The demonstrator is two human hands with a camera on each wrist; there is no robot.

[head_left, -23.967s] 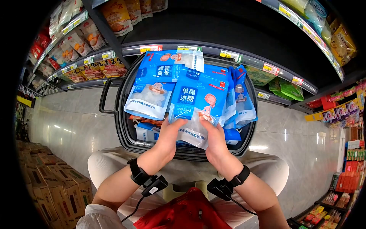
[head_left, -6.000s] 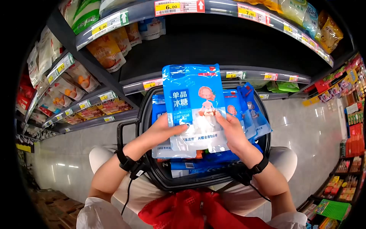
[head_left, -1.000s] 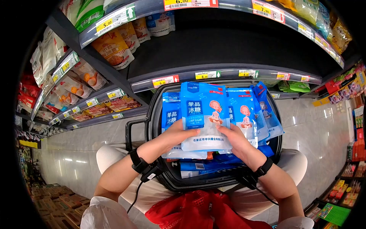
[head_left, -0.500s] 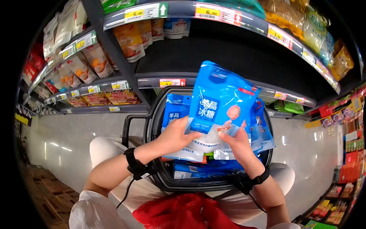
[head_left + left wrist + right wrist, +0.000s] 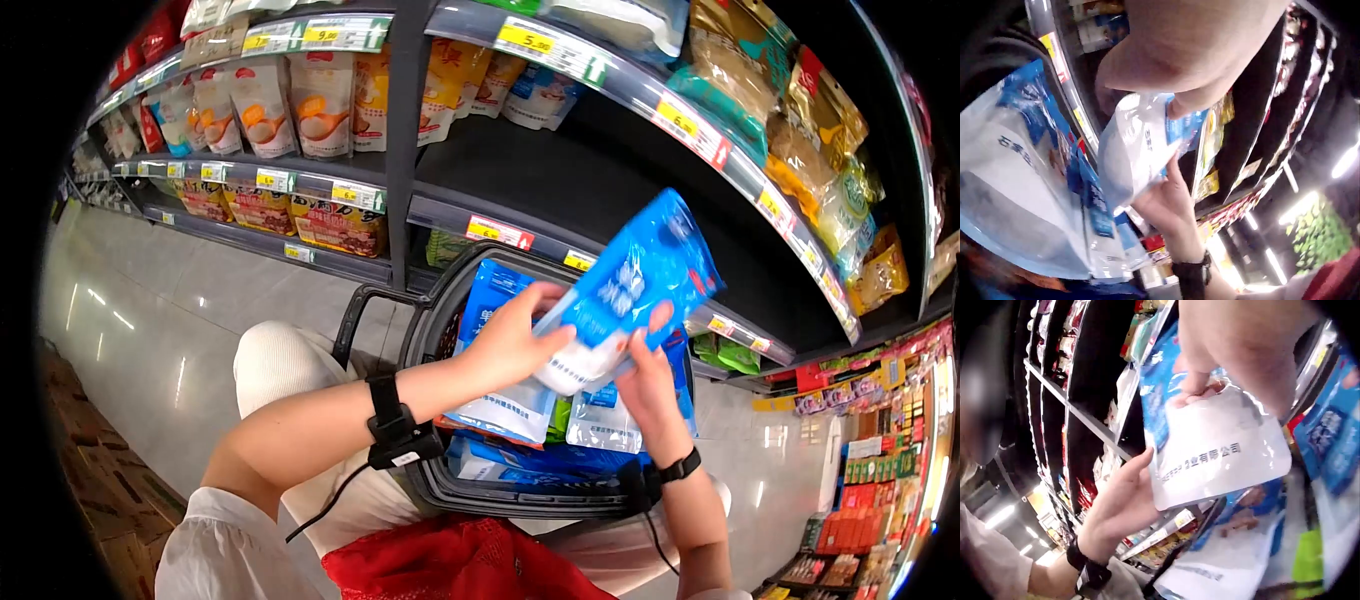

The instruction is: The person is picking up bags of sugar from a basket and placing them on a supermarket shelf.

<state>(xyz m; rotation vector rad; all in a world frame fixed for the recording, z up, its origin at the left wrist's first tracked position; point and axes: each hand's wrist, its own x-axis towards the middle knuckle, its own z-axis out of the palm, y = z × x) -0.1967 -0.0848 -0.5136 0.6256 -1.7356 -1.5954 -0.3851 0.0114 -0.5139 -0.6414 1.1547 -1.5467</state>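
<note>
Both hands hold a blue-and-white bag of lump sugar (image 5: 640, 285) above the basket. It leans with its top toward the upper right, in front of the shelf. My left hand (image 5: 515, 345) grips its lower left edge with the thumb over the front. The right hand (image 5: 650, 380) grips the lower right side, its thumb on the front. Below, a black shopping basket (image 5: 515, 503) holds several more sugar bags, one bag (image 5: 505, 415) at the left and another bag (image 5: 605, 428) at the right. In the right wrist view the held bag's white lower end (image 5: 1229, 444) shows close up.
A dark shelf (image 5: 540, 170) lies just beyond the basket, with yellow pouches (image 5: 440, 95) at its left end. An upper shelf edge (image 5: 620, 90) with price tags overhangs it. Stacked cartons (image 5: 100, 480) are at the lower left; the basket's handle (image 5: 355, 320) sticks out left.
In the last second the bag has risen from over the basket and tilted clockwise to the right, both hands still holding it. The head view has swung, so the shelves appear shifted right.
</note>
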